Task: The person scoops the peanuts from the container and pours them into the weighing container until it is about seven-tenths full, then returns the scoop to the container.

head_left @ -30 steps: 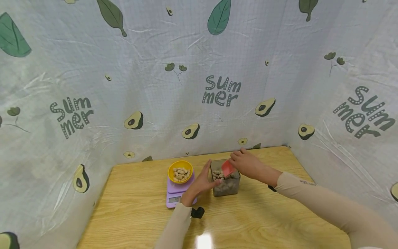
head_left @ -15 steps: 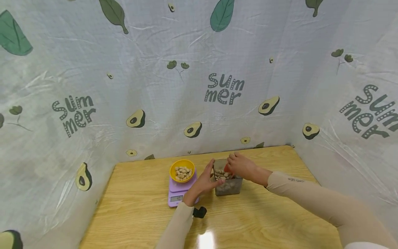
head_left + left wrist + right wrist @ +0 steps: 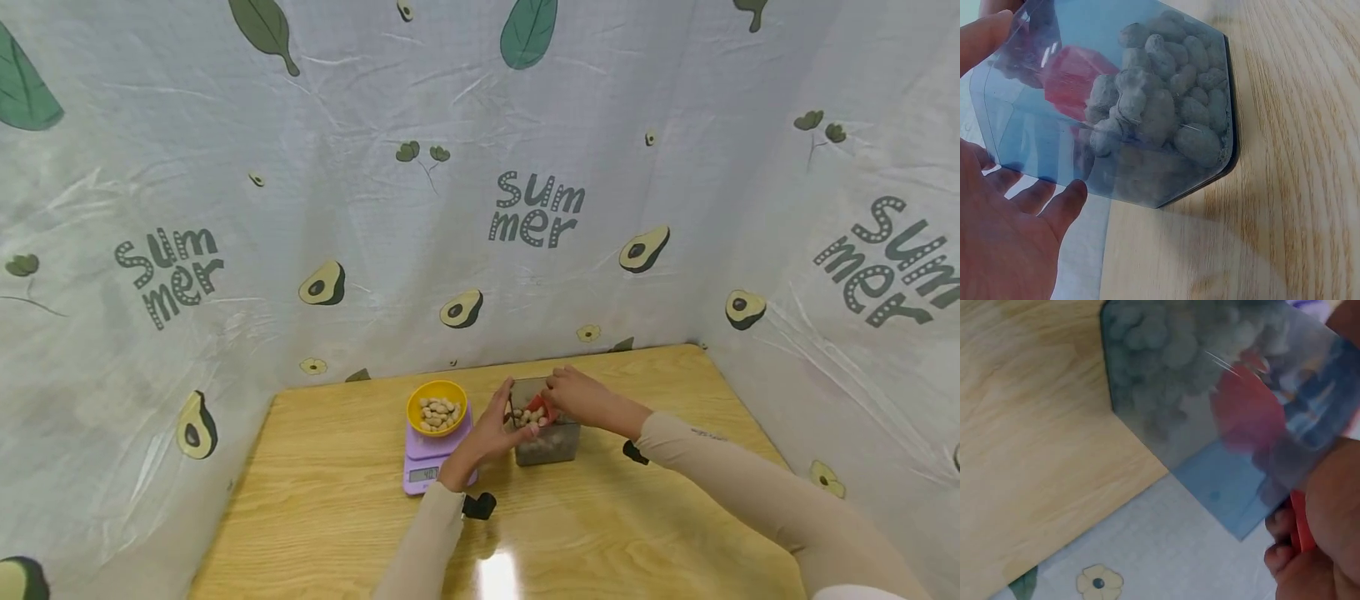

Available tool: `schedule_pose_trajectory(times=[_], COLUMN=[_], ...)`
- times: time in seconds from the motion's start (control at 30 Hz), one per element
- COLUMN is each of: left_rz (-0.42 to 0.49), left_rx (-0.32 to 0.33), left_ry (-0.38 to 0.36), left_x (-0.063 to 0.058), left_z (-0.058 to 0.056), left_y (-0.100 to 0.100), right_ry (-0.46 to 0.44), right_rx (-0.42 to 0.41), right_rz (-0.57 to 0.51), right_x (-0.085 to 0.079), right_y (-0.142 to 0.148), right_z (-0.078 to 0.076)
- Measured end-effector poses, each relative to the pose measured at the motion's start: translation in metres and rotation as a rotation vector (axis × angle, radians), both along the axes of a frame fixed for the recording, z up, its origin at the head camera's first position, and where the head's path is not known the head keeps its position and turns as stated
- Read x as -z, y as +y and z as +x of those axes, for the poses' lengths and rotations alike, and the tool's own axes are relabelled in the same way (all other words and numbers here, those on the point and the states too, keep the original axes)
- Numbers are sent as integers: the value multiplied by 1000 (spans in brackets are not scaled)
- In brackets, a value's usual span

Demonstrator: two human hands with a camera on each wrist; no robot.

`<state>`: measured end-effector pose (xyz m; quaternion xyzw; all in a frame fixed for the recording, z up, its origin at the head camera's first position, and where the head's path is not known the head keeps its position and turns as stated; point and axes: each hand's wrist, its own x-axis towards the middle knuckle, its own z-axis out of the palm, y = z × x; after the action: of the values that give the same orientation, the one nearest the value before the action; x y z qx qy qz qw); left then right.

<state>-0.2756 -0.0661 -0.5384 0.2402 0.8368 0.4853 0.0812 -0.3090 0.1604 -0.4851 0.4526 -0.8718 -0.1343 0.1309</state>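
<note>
A clear plastic container (image 3: 547, 451) of peanuts (image 3: 1166, 94) stands on the table. My left hand (image 3: 487, 433) holds its left side, thumb toward the front and fingers toward the back. From the right, my right hand (image 3: 588, 398) grips the handle of a red scoop (image 3: 542, 407), whose head is down inside the container among the nuts. Seen through the wall in the left wrist view, peanuts lie against the scoop's red head (image 3: 1075, 81). Left of the container, a yellow bowl (image 3: 437, 387) with peanuts sits on a purple kitchen scale (image 3: 429, 447), its display lit.
The wooden table (image 3: 330, 500) ends at the back and right against a white sheet (image 3: 360, 217) printed with avocados and leaves. Dark wrist cameras (image 3: 480, 506) sit at both wrists. The scale is close beside my left wrist.
My right hand has lowered the scoop from the container's rim down into the peanuts; its head now shows tilted there. My left hand stays on the container.
</note>
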Motion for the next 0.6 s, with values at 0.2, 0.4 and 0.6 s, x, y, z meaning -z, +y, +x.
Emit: schedule_pose_trajectory(times=[0.2, 0.4, 0.6], left_rz=[-18, -5, -64], left_rx=[-1, -18, -27], left_ry=[22, -27, -37], left_x=[-2, -3, -4], left_z=[1, 0, 3], left_y=[-3, -3, -4], right_ry=[-57, -33, -47], right_rx=[-2, -40, -29], right_rz=[-14, -46, -169], right_x=[-1, 0, 2], right_y=[-2, -2, 0], right_z=[-5, -9, -7])
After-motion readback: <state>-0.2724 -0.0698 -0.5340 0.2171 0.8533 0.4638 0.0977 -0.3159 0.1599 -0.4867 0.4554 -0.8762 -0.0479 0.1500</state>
